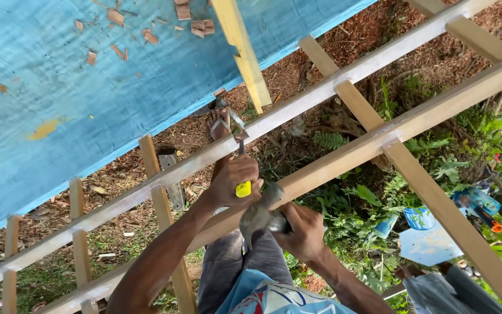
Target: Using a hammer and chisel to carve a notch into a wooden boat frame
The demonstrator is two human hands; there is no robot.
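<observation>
Chisel (pixel 241 168) stands clenched in the left hand (pixel 235 180), tip on the wooden rail (pixel 297 107) just above it; right hand (pixel 302 231) grasps the hammer (pixel 260 215) below. Judged best: keep the chisel steady and strike squarely.

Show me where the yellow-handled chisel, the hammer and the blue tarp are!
yellow-handled chisel (pixel 243 188), head view, on the yellow handle end below the left hand's fist.
hammer (pixel 258 216), head view, on the grey metal head.
blue tarp (pixel 88 87), head view, on its bare middle.
</observation>
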